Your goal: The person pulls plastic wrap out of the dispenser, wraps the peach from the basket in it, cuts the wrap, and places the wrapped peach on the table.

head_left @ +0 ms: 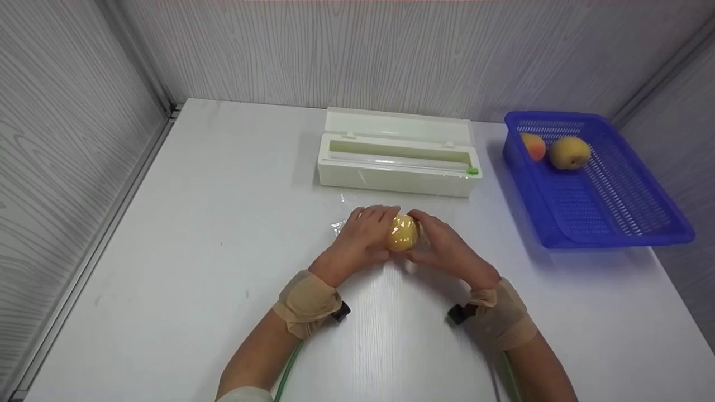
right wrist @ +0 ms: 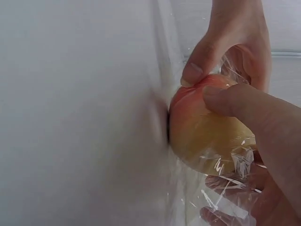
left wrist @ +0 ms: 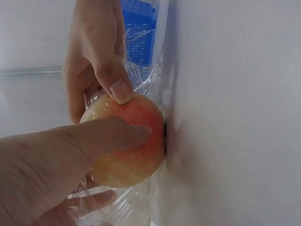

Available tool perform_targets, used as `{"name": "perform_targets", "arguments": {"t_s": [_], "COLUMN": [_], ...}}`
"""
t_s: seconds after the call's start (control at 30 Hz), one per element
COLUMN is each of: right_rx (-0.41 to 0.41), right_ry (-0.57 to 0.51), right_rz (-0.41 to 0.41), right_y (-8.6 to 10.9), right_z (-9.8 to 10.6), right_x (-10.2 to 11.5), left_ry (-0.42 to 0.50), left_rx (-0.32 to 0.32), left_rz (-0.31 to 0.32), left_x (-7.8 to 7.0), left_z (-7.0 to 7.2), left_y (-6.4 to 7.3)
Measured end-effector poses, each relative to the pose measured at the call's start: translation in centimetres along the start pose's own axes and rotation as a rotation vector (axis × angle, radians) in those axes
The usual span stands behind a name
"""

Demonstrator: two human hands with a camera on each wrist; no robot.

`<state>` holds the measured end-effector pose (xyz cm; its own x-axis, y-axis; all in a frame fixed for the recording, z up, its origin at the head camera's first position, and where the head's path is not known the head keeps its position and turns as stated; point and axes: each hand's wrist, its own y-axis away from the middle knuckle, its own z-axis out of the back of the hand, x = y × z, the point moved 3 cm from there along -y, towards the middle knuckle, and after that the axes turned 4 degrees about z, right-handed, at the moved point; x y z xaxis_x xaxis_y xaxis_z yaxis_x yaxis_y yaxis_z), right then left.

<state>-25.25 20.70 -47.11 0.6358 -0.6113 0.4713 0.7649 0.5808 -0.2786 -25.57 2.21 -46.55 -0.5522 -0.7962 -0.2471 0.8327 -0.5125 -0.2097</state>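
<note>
A yellow peach (head_left: 402,233) with a red blush rests on the white table between both hands, clear plastic wrap (right wrist: 218,202) around it. From the left side my left hand (head_left: 362,237) grips it, thumb over the blushed front and fingers behind. Opposite, my right hand (head_left: 449,248) holds the other side, its thumb also on the front. Both wrist views show the two thumbs close together on the peach (left wrist: 127,165). Crinkled film sticks out at its sides and partly covers the fingers behind.
Behind the hands stands a white cling film box (head_left: 394,180), lid raised, with a film roll (head_left: 396,160) inside and a green slider (head_left: 472,171) at its right end. At right, a blue basket (head_left: 614,240) holds another peach (head_left: 535,147) and a yellow round fruit (head_left: 570,153).
</note>
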Motion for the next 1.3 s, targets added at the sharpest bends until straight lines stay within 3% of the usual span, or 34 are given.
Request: {"name": "perform_targets", "arguments": {"t_s": [0.1, 0.23, 0.37, 0.53, 0.93, 1.13, 1.3], "right_rx": [0.041, 0.058, 0.044, -0.004, 0.022, 0.04, 0.049], "right_ry": [-0.026, -0.05, -0.053, -0.059, -0.041, -0.063, -0.116], "right_rz": [-0.016, -0.003, 0.013, 0.035, -0.079, -0.125, -0.156], "right_y": [-0.2, -0.5, -0.7, -0.7, -0.5, -0.8, -1.0], "right_z": [0.3, 0.4, 0.6, 0.7, 0.4, 0.3, 0.3], "right_x": [-0.2, -0.6, -0.8, -0.6, -0.3, -0.9, -1.6], "left_ry": [0.01, -0.01, -0.046, -0.069, 0.061, 0.081, -0.062], "left_rx": [0.012, -0.049, -0.147, -0.155, -0.214, -0.164, -0.193], "left_rz": [-0.005, -0.067, -0.14, -0.148, -0.208, -0.155, -0.131], "left_x": [0.1, 0.1, -0.2, -0.3, 0.3, 0.7, 0.4], "left_z": [0.3, 0.9, 1.2, 0.9, 0.7, 0.7, 0.7], "left_y": [0.0, 0.1, 0.0, -0.2, -0.3, -0.7, -1.0]}}
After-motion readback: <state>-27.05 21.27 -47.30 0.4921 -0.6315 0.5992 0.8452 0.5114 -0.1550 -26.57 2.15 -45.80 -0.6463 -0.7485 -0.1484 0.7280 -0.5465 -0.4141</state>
